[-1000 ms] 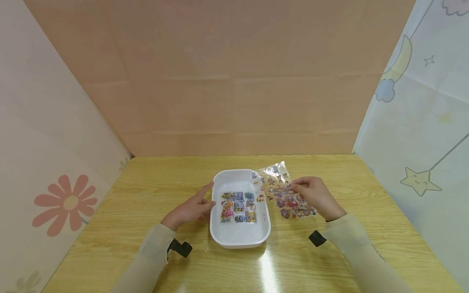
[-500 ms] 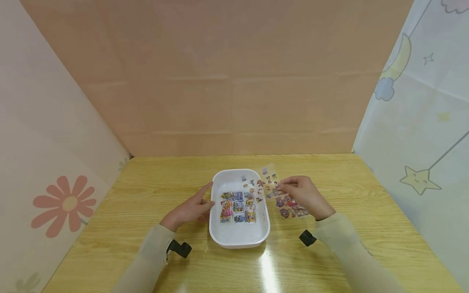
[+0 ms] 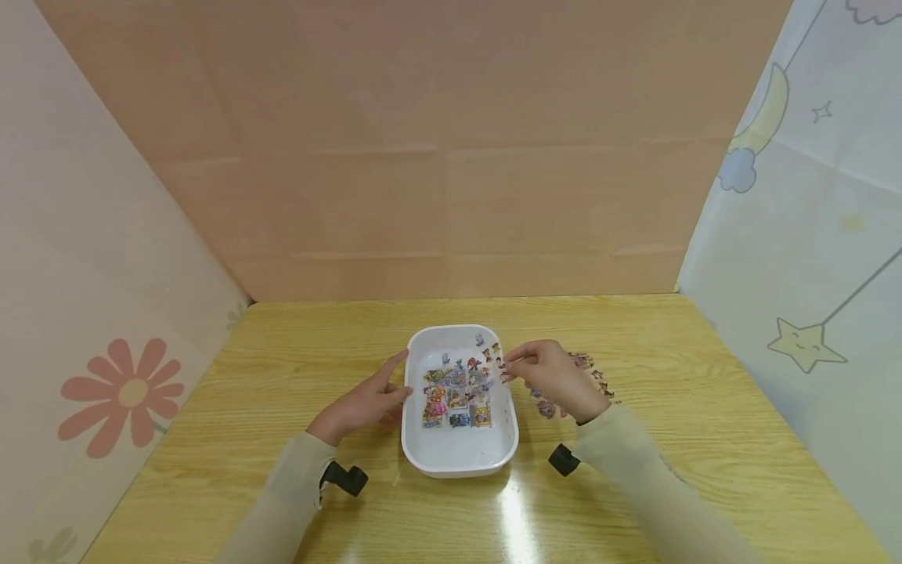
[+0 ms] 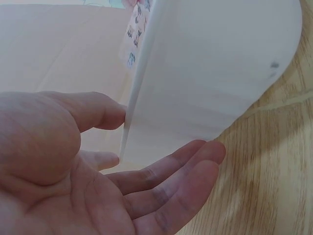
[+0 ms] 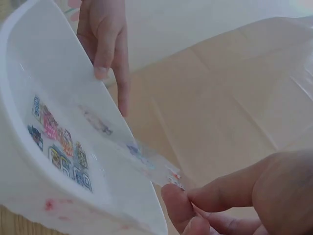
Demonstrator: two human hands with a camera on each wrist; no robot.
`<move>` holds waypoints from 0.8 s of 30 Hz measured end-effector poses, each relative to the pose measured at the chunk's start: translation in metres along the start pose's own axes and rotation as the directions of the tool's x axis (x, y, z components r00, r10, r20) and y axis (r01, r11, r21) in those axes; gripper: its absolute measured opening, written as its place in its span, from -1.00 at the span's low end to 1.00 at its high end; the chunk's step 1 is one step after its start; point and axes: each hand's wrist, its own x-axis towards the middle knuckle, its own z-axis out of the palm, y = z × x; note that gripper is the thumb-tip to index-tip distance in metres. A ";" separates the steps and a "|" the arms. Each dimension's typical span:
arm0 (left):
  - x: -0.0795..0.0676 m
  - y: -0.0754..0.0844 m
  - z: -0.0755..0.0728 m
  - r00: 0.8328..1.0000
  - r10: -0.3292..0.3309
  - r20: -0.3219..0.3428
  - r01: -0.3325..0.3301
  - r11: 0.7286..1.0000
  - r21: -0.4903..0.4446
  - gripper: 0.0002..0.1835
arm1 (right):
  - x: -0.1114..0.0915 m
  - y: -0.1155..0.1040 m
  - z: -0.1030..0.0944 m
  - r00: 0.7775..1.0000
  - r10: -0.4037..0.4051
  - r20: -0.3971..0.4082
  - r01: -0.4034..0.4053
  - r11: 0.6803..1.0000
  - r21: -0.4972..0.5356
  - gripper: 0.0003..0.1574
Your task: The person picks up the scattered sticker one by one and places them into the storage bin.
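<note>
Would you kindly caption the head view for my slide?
The right hand holds a transparent, colourfully printed sheet over a white, round-cornered plastic tray; the left hand touches its rim.

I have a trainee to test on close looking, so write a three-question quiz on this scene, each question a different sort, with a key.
1. True or false: the right hand pinches a clear printed sheet that reaches over the white tray.
2. Multiple choice: what does the left hand touch?
A) the sheet
B) the tray
C) the wall
3. Fill in: more colourful prints lie on the table, to the person's ____ of the tray.

Key:
1. True
2. B
3. right
</note>
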 end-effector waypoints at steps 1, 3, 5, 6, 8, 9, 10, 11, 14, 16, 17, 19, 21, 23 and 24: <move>0.000 0.000 0.000 1.000 0.002 0.002 -0.002 1.000 -0.001 -0.21 | 0.001 -0.001 0.003 1.000 -0.003 0.005 0.003 1.000 -0.006 -0.66; 0.000 -0.001 0.000 1.000 0.006 0.006 -0.005 1.000 -0.003 -0.21 | 0.001 -0.005 0.009 1.000 -0.010 0.017 0.010 1.000 -0.014 -0.68; 0.000 -0.001 0.000 1.000 0.007 0.007 -0.007 1.000 -0.004 -0.21 | 0.003 -0.007 0.014 1.000 -0.010 0.028 0.011 1.000 -0.026 -0.69; 0.000 -0.001 0.000 1.000 0.010 0.008 -0.010 1.000 -0.003 -0.21 | 0.003 -0.008 0.017 0.999 -0.012 0.031 0.013 0.999 -0.035 -0.69; 0.000 -0.001 0.000 1.000 0.016 0.008 -0.016 1.000 -0.005 -0.21 | 0.004 -0.009 0.022 0.999 -0.002 0.036 0.004 0.999 -0.040 -0.71; 0.000 -0.001 0.000 1.000 0.015 0.008 -0.015 1.000 -0.006 -0.21 | 0.005 -0.010 0.025 0.999 0.004 0.039 -0.002 0.999 -0.037 -0.71; 0.000 -0.001 0.000 1.000 0.014 0.008 -0.014 1.000 -0.005 -0.21 | 0.006 -0.010 0.028 0.999 0.001 0.041 0.000 0.999 -0.036 -0.72; 0.000 -0.001 0.000 1.000 0.014 0.008 -0.014 1.000 -0.004 -0.21 | 0.007 -0.011 0.030 0.999 0.001 0.040 0.001 0.999 -0.037 -0.73; 0.000 0.000 0.000 1.000 0.008 0.007 -0.008 1.000 0.002 -0.21 | 0.008 -0.013 0.035 0.999 0.002 0.038 0.000 0.999 -0.049 -0.74; 0.000 0.000 0.000 1.000 0.008 0.003 -0.008 1.000 0.006 -0.21 | 0.009 -0.014 0.038 0.999 0.003 0.032 -0.001 0.998 -0.068 -0.74; 0.000 0.001 0.000 1.000 0.006 0.003 -0.006 1.000 0.006 -0.21 | 0.009 -0.014 0.039 1.000 0.004 0.031 -0.002 0.997 -0.079 -0.74; 0.000 0.001 0.000 1.000 0.002 0.001 -0.002 1.000 0.007 -0.21 | 0.010 -0.014 0.042 0.999 0.002 0.033 0.001 0.996 -0.094 -0.73; 0.000 0.001 0.000 1.000 0.000 0.001 0.000 1.000 0.002 -0.21 | 0.010 -0.014 0.043 0.999 0.000 0.036 0.003 0.995 -0.101 -0.72; 0.001 0.000 0.000 1.000 0.000 0.002 0.000 1.000 -0.003 -0.21 | 0.010 -0.015 0.045 0.999 -0.003 0.037 0.007 0.994 -0.107 -0.71; 0.001 0.000 0.000 1.000 0.001 0.003 -0.001 1.000 -0.005 -0.21 | 0.010 -0.015 0.045 0.999 -0.007 0.034 0.011 0.994 -0.112 -0.70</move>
